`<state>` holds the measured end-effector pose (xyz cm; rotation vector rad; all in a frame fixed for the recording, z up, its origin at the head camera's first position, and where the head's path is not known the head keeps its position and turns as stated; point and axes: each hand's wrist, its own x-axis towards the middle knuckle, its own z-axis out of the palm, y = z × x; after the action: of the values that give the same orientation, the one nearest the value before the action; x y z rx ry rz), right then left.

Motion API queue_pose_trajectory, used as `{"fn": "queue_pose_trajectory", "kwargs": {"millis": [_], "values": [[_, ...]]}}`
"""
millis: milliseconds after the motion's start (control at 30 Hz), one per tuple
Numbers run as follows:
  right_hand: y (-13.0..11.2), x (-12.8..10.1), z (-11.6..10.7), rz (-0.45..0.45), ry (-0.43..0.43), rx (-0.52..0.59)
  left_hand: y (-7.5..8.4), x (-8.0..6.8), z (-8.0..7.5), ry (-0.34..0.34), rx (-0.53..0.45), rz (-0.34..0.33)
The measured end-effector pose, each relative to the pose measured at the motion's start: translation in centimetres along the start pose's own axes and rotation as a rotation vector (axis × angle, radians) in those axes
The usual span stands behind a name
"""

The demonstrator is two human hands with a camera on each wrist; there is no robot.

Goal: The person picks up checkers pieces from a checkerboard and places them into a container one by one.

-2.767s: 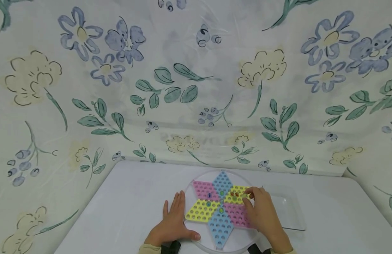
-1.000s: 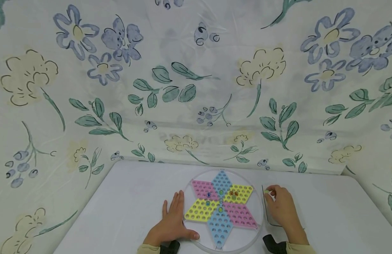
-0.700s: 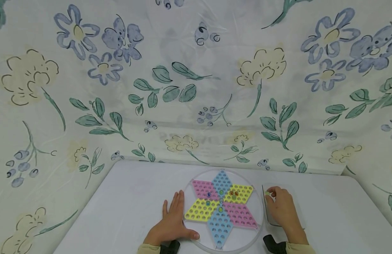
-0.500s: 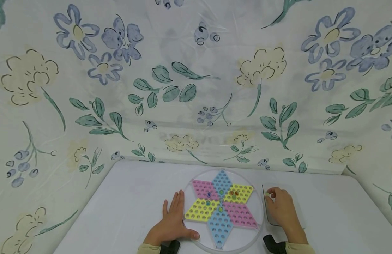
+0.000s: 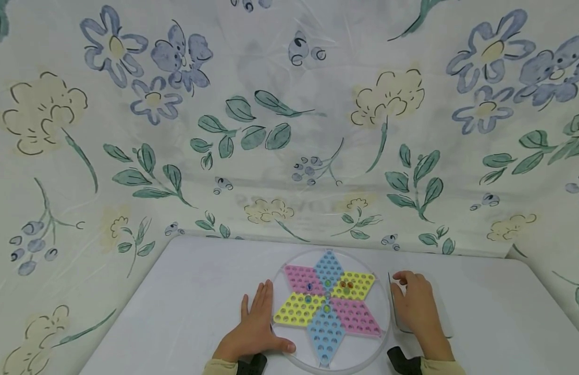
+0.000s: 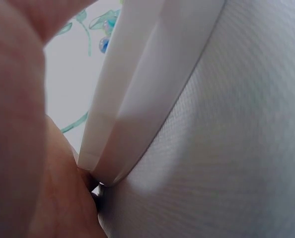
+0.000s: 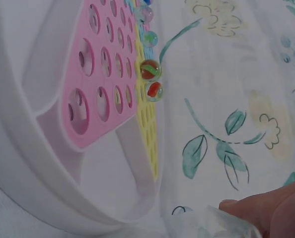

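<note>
My left hand (image 5: 254, 328) rests along the left rim of a round Chinese checkers board (image 5: 327, 338), fingers straight and thumb spread at the front. In the left wrist view its skin lies against the board's white rim (image 6: 152, 84). My right hand (image 5: 418, 299) is over a clear plastic box (image 5: 390, 291) just right of the board. Its thumb and forefinger stand apart, with nothing visible between them. Several glass marbles sit in the board's holes, including a blue marble (image 5: 309, 286), a yellow-green marble (image 5: 327, 309) and a red-brown marble (image 7: 150, 70). My hand hides much of the box.
The board lies on a white table (image 5: 200, 281) and has pink, yellow and blue points. A floral cloth (image 5: 289, 156) hangs behind and at both sides. Dark wrist straps (image 5: 404, 360) show at both cuffs.
My right hand moved right from the board's yellow point to the box, pinching a small greenish marble. That marble no longer shows, and the fingertips have parted. My left hand stayed put.
</note>
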<state>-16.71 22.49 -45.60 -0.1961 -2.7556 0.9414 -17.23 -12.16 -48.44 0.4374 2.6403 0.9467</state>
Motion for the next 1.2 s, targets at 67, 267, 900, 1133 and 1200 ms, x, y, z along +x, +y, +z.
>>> {"fn": "queue_pose_trajectory", "kwargs": {"millis": [67, 267, 900, 1133, 1200], "values": [[-0.4, -0.1, 0.0, 0.000, 0.018, 0.008, 0.0, 0.0, 0.0, 0.000, 0.001, 0.002], [-1.6, -0.4, 0.3, 0.008, 0.037, 0.042, 0.0, 0.0, 0.0, -0.001, -0.001, -0.003], [-4.1, -1.4, 2.1, -0.063, 0.001, 0.046, 0.3, 0.0, 0.0, 0.000, -0.002, -0.021], [-5.2, -1.8, 3.0, -0.058, -0.037, 0.024, 0.2, 0.0, 0.0, -0.001, 0.005, -0.016], [-5.4, -1.9, 3.1, -0.063, -0.041, 0.028, 0.2, 0.0, 0.0, 0.000, 0.001, -0.013]]}}
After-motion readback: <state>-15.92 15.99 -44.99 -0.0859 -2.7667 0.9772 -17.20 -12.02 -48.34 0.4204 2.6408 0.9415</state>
